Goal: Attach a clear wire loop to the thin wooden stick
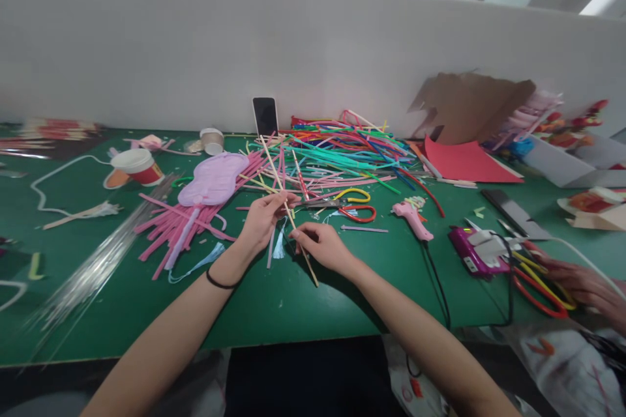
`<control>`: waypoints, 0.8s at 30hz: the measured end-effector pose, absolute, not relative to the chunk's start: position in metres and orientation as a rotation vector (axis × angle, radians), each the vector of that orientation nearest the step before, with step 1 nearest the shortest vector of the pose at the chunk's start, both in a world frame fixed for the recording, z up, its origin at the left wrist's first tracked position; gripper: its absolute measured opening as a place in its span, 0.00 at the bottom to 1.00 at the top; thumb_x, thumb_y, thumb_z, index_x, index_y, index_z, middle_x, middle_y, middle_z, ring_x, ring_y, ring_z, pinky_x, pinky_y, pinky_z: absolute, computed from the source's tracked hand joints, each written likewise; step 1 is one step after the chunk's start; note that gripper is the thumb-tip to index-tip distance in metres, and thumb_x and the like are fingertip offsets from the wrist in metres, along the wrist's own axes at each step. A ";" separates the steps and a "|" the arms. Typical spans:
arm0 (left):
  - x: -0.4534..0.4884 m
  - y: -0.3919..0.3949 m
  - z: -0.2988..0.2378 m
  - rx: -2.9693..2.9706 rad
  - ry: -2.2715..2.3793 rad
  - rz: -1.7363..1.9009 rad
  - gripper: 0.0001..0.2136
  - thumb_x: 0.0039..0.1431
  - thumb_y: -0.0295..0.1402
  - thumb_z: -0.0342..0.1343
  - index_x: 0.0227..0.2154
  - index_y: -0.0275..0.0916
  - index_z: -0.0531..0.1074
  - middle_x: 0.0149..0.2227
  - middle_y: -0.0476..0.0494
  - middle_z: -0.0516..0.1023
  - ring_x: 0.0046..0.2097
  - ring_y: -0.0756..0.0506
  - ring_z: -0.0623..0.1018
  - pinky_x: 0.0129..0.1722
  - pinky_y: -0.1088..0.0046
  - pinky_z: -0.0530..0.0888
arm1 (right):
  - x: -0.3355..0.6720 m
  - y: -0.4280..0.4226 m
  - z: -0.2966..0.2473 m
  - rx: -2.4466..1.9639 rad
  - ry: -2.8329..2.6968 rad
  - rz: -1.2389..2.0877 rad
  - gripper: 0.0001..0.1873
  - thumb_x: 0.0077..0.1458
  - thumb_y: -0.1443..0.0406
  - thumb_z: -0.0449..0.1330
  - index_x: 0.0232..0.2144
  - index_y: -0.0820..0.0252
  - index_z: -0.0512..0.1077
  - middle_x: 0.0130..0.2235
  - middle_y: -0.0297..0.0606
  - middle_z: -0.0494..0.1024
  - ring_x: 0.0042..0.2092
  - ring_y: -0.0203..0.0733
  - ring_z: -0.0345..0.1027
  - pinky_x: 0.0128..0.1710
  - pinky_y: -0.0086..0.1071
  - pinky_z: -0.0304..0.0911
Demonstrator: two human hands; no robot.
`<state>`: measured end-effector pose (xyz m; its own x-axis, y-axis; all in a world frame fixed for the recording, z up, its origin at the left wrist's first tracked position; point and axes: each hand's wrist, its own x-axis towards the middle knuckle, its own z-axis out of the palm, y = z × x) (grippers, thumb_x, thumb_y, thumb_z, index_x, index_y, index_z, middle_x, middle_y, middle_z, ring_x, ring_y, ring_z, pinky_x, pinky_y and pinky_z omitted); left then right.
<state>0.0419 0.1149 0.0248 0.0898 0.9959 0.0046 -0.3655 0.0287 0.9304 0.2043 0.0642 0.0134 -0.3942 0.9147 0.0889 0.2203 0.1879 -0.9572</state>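
Note:
My left hand (267, 221) pinches a thin wooden stick (304, 253) that slants across the middle of the table. Lower down, the fingers of my right hand (323, 244) are closed on the same stick. Just beyond my hands lie scissors (342, 203) with one yellow and one red handle. A light blue tassel (279, 242) is on the table between my hands. To the left, a lilac fan-shaped piece (215, 179) with a wrapped handle rests on pink pipe cleaners (161, 241).
Many coloured pipe cleaners (342, 150) are heaped at the back, near an upright phone (265, 116). Paper cups (141, 166) and clear thin rods (98, 273) occupy the left. Rightward are a pink glue gun (413, 220), a magenta power strip (472, 254), and another person's hand (581, 280) near scissors.

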 end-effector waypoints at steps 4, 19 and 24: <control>0.043 0.114 0.026 0.947 0.817 1.241 0.16 0.49 0.44 0.68 0.32 0.35 0.81 0.39 0.38 0.83 0.36 0.48 0.77 0.35 0.75 0.73 | 0.204 0.063 0.013 -1.058 -1.755 1.239 0.15 0.64 0.56 0.54 0.34 0.60 0.75 0.25 0.33 0.77 0.25 0.34 0.66 0.28 0.27 0.60; 0.044 0.112 0.025 0.798 0.747 1.206 0.13 0.51 0.39 0.68 0.29 0.33 0.78 0.28 0.45 0.78 0.31 0.51 0.76 0.34 0.77 0.74 | 0.203 0.062 0.016 -1.006 -1.732 1.301 0.17 0.63 0.53 0.55 0.31 0.59 0.72 0.25 0.32 0.75 0.26 0.34 0.68 0.29 0.27 0.62; 0.041 0.115 0.027 0.722 0.721 1.182 0.12 0.54 0.38 0.66 0.30 0.33 0.74 0.27 0.48 0.74 0.28 0.52 0.74 0.30 0.76 0.76 | 0.201 0.060 0.013 -1.024 -1.755 1.274 0.17 0.64 0.53 0.53 0.32 0.59 0.72 0.26 0.32 0.76 0.26 0.34 0.69 0.29 0.28 0.63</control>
